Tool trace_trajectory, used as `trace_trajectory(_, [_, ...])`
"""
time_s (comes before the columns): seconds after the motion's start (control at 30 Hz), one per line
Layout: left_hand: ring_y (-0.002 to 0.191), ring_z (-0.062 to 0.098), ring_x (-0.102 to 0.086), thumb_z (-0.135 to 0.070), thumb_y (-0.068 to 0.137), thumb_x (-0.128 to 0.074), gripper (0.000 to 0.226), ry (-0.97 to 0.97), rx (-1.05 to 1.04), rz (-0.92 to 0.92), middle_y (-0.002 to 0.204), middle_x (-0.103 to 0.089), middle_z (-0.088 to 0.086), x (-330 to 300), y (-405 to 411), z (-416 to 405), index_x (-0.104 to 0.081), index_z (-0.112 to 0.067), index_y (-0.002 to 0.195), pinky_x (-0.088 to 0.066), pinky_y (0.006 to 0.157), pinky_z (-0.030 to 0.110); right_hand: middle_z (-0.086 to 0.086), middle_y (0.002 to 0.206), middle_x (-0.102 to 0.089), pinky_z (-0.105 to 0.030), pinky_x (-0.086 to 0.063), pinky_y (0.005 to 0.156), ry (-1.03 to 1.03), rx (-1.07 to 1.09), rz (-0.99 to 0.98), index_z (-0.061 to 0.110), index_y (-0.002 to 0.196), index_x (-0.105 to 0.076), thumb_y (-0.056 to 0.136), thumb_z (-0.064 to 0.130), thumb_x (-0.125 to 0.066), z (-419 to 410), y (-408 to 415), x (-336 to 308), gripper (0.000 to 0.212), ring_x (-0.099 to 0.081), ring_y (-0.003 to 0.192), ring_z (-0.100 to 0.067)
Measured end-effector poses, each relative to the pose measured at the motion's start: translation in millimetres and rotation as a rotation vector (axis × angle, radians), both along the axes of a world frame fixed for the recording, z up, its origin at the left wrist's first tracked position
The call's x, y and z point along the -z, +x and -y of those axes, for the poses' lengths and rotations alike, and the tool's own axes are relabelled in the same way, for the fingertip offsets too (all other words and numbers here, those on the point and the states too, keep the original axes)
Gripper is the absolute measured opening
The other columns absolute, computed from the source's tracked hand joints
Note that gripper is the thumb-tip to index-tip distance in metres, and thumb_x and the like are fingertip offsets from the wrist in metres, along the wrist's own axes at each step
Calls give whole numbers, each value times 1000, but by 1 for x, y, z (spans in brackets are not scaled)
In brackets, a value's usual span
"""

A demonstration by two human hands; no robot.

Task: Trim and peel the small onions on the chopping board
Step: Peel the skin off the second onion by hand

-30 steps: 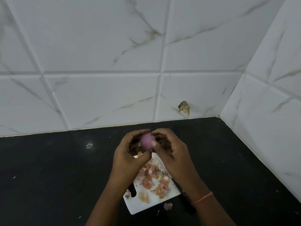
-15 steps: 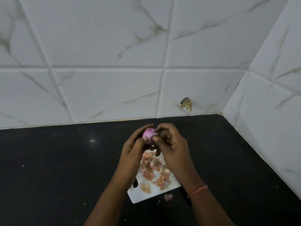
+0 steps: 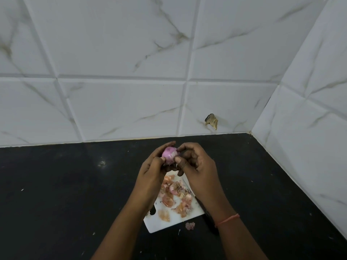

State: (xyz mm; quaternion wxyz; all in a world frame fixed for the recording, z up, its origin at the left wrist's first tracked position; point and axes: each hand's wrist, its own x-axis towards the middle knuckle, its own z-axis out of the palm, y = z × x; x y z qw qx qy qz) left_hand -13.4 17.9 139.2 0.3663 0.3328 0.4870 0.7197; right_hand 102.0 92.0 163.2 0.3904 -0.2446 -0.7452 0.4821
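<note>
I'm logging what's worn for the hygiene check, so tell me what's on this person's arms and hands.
Both forearms are bare, with no sleeves in view and no gloves. The right hand has a thin orange-red thread band round its wrist. The left hand shows no band, watch or ring.

A black countertop point(image 3: 56, 194) runs to a far wall of large white tiles point(image 3: 120, 109) veined like marble. A second tiled wall point(image 3: 309, 128) meets it at the right, forming a corner. A chipped hole point(image 3: 212, 121) breaks one far tile low down.
</note>
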Motion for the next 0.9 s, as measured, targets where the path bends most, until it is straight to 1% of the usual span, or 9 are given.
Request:
trace_trajectory(0.1, [112,23,-68,-1,102,-38,42,6,-20,-33,118,-72,4,-2,1,1,-67,-21,123,-57,87,29,12,86,-69,-22,-56,65,40,3,8,23,104,-61,91,13,-66,1,1,0,17,-69,82,-9])
trace_trajectory(0.17, [111,21,-68,-6,99,-42,39,13,-36,-48,118,-73,2,-2,2,2,-68,-24,121,-57,86,28,11,89,-69,-24,-57,69,79,6,25,22,104,-62,92,14,-65,1,2,1,15,-69,85,-10])
trace_trajectory(0.3, [109,19,-68,-1,101,-41,41,-11,-68,-69,116,-73,1,-4,2,3,-68,-25,121,-57,85,28,12,92,-69,-24,-57,73,150,8,39,20,106,-62,93,15,-63,1,3,2,14,-68,86,-9])
trace_trajectory(0.37, [107,20,-69,-7,98,-43,39,-8,-65,-69,115,-73,1,-5,3,3,-70,-26,118,-58,85,29,9,90,-69,-24,-57,74,150,13,34,20,113,-61,94,18,-63,1,3,1,20,-69,84,-10])
trace_trajectory(0.43, [106,22,-69,-4,100,-41,40,-12,-66,-66,115,-73,2,-7,3,3,-70,-25,119,-58,84,30,10,90,-69,-22,-57,75,175,21,42,24,117,-60,93,20,-63,0,4,0,24,-69,85,-9])
trace_trajectory(0.57, [106,20,-69,-2,100,-41,42,-25,-57,-75,114,-73,0,-7,4,5,-70,-28,118,-58,83,27,14,90,-70,-21,-56,72,153,29,18,25,104,-63,92,15,-64,1,5,-1,15,-69,85,-7])
trace_trajectory(0.63, [109,21,-68,0,101,-41,44,-45,-60,-102,116,-73,0,-6,4,5,-70,-28,119,-58,86,30,13,90,-69,-21,-57,72,137,34,34,25,101,-63,93,14,-63,-1,6,-1,13,-69,83,-7])
trace_trajectory(0.77, [108,16,-67,1,100,-47,40,-68,-64,-195,118,-72,-5,-7,3,5,-67,-22,126,-58,82,25,10,93,-66,-17,-53,75,150,33,122,21,102,-62,94,13,-61,-7,7,-1,12,-65,84,-5])
trace_trajectory(0.9, [108,13,-68,-7,99,-55,36,-63,-36,-227,120,-71,-8,-8,0,7,-64,-21,131,-57,83,24,9,95,-60,-15,-49,77,252,61,212,18,102,-59,96,11,-56,-11,6,-2,10,-59,90,-5])
